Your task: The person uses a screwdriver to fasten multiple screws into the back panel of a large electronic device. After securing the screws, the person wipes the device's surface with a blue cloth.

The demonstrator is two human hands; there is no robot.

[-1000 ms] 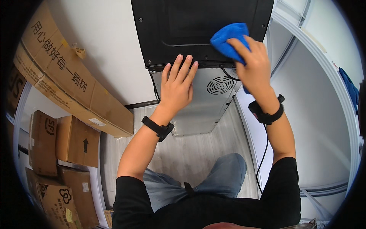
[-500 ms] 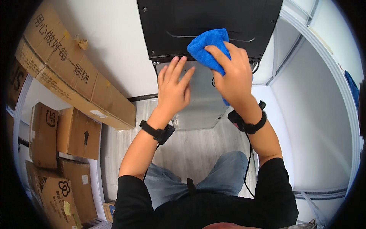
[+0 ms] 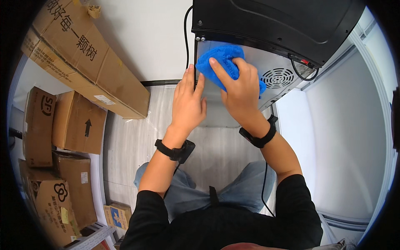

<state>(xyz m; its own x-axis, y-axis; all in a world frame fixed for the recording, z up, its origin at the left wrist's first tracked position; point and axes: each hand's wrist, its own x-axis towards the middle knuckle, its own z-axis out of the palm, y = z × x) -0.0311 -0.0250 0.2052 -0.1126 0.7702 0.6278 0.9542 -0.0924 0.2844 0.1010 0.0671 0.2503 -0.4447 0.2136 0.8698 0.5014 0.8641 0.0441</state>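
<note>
A bunched blue cloth (image 3: pixel 218 56) lies against the upper part of a grey metal panel, with my right hand (image 3: pixel 240 85) closed over it. The panel belongs to a tall appliance (image 3: pixel 271 23) with a black upper section and a round slotted vent (image 3: pixel 277 78). My left hand (image 3: pixel 188 102) is at the panel's left edge, its fingers stretched out and nothing in them. Whether those fingertips touch the edge I cannot tell. Both wrists wear black strapped devices. The cloth hides part of the panel.
A long cardboard box (image 3: pixel 98 68) leans along the left wall. Several smaller cartons (image 3: pixel 81 123) fill a shelf (image 3: pixel 100 187) below it. A black cable (image 3: pixel 186 37) hangs beside the appliance, another loops near its right corner. A white framed panel (image 3: pixel 346 137) stands at the right.
The appliance appears further right and angled, showing its vent. My right hand has brought the cloth from the black section down onto the grey panel. The left hand stays by the left edge.
</note>
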